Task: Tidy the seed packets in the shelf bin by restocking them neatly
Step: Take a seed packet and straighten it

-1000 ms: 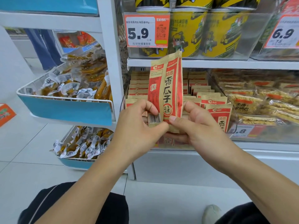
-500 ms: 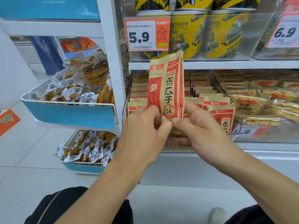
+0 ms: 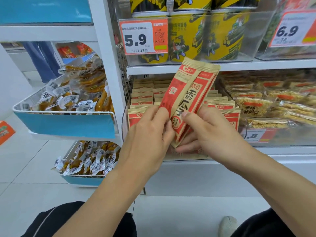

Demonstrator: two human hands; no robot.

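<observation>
1. The held seed packets (image 3: 186,98), red and tan, lie with their long axis tilted, tops leaning up and to the right, in front of the shelf bin (image 3: 171,93).
2. The left hand (image 3: 147,134) pinches their lower left edge; the right hand (image 3: 210,134) grips the lower right, thumb on the front.
3. The bin holds rows of matching packets standing upright.
4. The blue-fronted wire basket (image 3: 65,124) at left holds vacuum-packed snacks.

The seed packets (image 3: 186,100) now lean over to the right instead of standing straight up, and the left hand (image 3: 145,135) has slid up their lower edge.
</observation>
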